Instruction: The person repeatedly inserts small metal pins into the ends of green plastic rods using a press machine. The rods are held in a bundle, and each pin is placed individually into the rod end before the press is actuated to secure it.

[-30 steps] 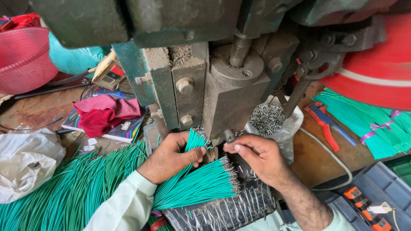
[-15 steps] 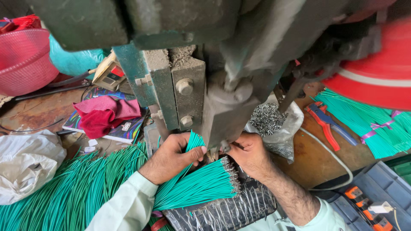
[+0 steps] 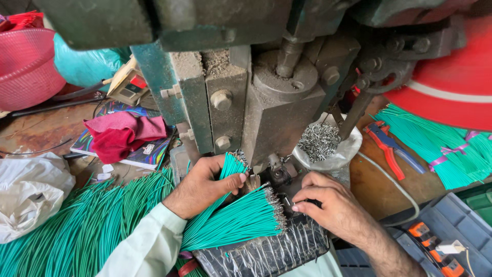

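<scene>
Green wires (image 3: 233, 218) with metal tips fan out under the press machine (image 3: 277, 113), bunched tight in the left hand (image 3: 202, 187). Right hand (image 3: 328, 205) sits beside the die, fingertips pinched, can't tell on what. Bag of terminals (image 3: 320, 141) behind it.

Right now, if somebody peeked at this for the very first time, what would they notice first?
Probably the bright green wires, fanned out in the middle, with the left hand gripping a bunch of them and many more heaped at the lower left. Above them looms a big, grimy metal press machine, and the right hand rests just under it. A red plastic basket sits at the far left.
</scene>
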